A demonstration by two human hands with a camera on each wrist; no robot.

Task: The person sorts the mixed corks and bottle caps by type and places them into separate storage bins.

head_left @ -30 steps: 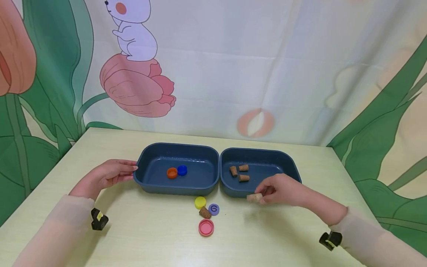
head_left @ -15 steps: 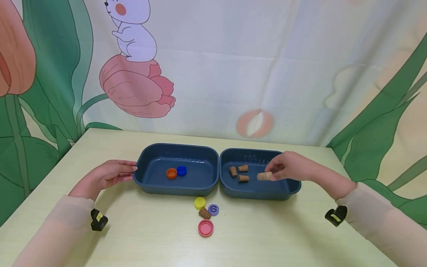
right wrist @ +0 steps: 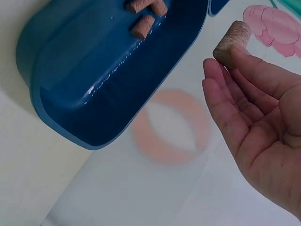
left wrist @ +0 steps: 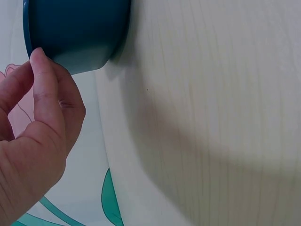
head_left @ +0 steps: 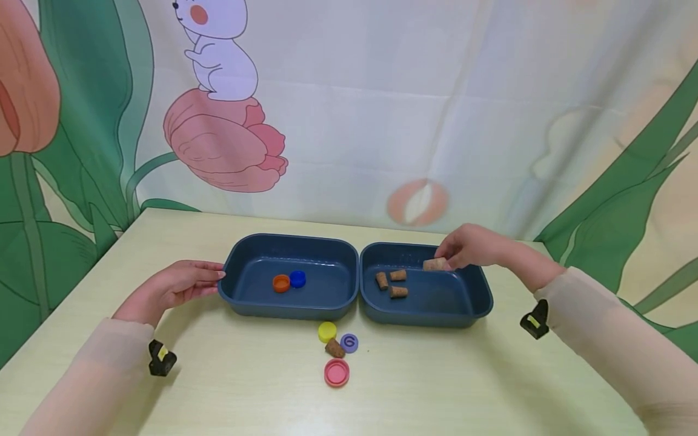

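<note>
My right hand (head_left: 473, 245) pinches a cork (head_left: 434, 264) between thumb and fingertips, over the back of the right blue tray (head_left: 425, 319). In the right wrist view the held cork (right wrist: 231, 44) is clear of the tray's wall. Several corks lie inside this tray, including a cork (head_left: 399, 292) at its front left. My left hand (head_left: 182, 283) holds the outer rim of the left blue tray (head_left: 289, 311) with its fingertips. An orange cap (head_left: 281, 283) and a blue cap (head_left: 297, 278) lie in that tray.
In front of the trays, on the pale wooden table (head_left: 245, 375), lie a yellow cap (head_left: 327, 331), a purple cap (head_left: 349, 343), a darker cork (head_left: 335, 348) and a pink cap (head_left: 337, 372). A printed curtain (head_left: 338, 121) hangs behind the table.
My right hand has carried the cork from the right tray's front edge up and back over the tray. The left hand and the things on the table have stayed put.
</note>
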